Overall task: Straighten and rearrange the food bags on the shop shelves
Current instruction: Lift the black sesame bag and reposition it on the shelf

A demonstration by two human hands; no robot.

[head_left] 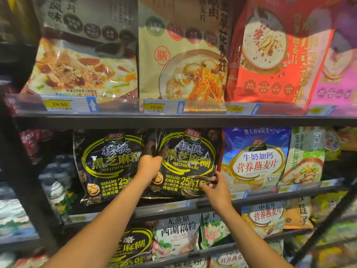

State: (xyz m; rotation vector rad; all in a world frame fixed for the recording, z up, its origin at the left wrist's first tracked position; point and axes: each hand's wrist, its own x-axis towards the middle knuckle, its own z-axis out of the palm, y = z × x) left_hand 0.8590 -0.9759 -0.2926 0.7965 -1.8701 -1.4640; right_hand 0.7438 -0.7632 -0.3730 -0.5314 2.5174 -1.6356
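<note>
Black sesame bag (pixel 189 163), upright, front outward

Overhead light glares on the glossy black bag (pixel 190 163), the left of the shelves (pixel 116 120) lies dim, and the edges bend and blur.

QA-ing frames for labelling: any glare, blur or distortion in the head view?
Head view: fisheye bows the shelf rail; glare streaks cross the black sesame bag gripped by left hand and right hand; the purple bag top right is smeared; left edge dark, soft; 24.90 price tag legible.
</note>
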